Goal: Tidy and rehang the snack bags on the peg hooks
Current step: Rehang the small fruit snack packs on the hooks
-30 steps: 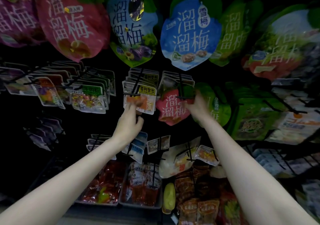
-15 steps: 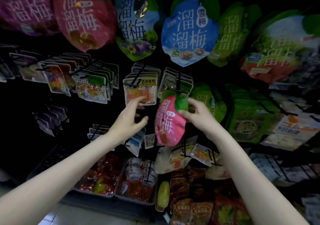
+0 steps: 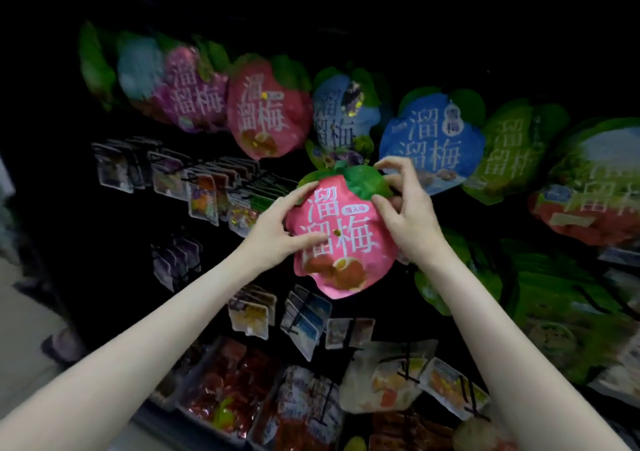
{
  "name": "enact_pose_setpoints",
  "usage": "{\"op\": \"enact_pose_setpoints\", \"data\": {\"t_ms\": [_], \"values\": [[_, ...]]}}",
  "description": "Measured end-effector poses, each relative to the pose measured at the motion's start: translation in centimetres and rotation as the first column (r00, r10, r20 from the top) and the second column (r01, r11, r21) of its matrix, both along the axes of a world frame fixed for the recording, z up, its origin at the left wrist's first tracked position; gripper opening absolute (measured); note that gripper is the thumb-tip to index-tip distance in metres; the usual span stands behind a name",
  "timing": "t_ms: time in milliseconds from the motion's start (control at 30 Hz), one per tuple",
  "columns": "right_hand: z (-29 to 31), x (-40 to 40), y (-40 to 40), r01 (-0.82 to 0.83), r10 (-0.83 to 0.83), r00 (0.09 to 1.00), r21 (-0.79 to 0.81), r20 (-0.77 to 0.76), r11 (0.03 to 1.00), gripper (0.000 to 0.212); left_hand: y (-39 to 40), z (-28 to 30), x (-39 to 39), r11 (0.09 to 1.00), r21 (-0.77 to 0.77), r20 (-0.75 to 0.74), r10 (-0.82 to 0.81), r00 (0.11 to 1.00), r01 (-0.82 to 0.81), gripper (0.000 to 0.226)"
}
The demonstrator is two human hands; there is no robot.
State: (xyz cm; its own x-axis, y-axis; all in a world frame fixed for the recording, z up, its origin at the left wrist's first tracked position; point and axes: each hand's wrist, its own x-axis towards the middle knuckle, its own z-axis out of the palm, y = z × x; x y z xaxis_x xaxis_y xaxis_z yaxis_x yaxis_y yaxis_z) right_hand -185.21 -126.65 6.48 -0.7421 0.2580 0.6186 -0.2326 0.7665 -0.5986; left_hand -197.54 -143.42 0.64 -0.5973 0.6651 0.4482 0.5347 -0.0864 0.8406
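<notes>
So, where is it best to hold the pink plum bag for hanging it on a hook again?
Hold the pink plum bag at its green leaf top, coming from the right as the right hand does. The top is flat and thin; the left hand steadies the puffy body.

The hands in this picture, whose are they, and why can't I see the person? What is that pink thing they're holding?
The picture comes from a small camera worn on a person's head, looking forward and down, so you see only their two bare arms reaching out, never their face. They stand at a dark shop rack where snack bags hang on peg hooks. The left hand and the right hand together hold a pink snack bag shaped like a fruit, with green leaves on top. The right hand pinches the leafy top; the left grips the side. Above hang more bags, such as a blue bag, and small clear packets hang to the left.
</notes>
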Motion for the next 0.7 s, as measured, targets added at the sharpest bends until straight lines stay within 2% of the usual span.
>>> {"op": "enact_pose_setpoints", "data": {"t_ms": [100, 200, 333, 467, 567, 633, 700], "values": [[1.3, -2.8, -1.6, -0.051, 0.042, 0.997, 0.134, 0.068, 0.990, 0.036, -2.3, 2.2, -2.0, 0.993, -0.032, -0.117, 0.111, 0.987, -0.116, 0.077], [2.7, -6.1, -3.9, -0.048, 0.028, 0.989, 0.135, 0.143, 0.990, 0.053, -4.5, 4.2, -4.5, 0.980, -0.088, -0.232, 0.156, 0.960, -0.180, 0.083], [5.2, -11.3, -6.9, 0.008, -0.016, 0.999, 0.225, 0.031, 0.974, 0.057, -6.7, 7.6, -9.1, 0.955, -0.135, -0.348, 0.206, 0.915, -0.266, 0.088], [7.7, -16.5, -8.5, 0.092, -0.063, 0.991, 0.260, -0.120, 0.961, 0.056, -6.5, 10.6, -13.8, 0.944, -0.078, -0.434, 0.257, 0.864, -0.320, 0.088], [8.4, -19.2, -8.4, 0.140, -0.095, 0.975, 0.225, -0.200, 0.964, 0.055, -5.4, 11.6, -16.0, 0.912, -0.041, -0.543, 0.323, 0.775, -0.409, 0.078], [8.6, -20.4, -8.2, 0.188, -0.151, 0.969, 0.186, -0.198, 0.964, 0.053, -4.6, 11.8, -16.8, 0.866, -0.063, -0.637, 0.347, 0.688, -0.495, 0.069], [8.2, -21.0, -7.9, 0.209, -0.174, 0.967, 0.187, -0.184, 0.960, 0.052, -3.9, 11.7, -17.4, 0.862, -0.036, -0.730, 0.323, 0.603, -0.505, 0.065]]}}
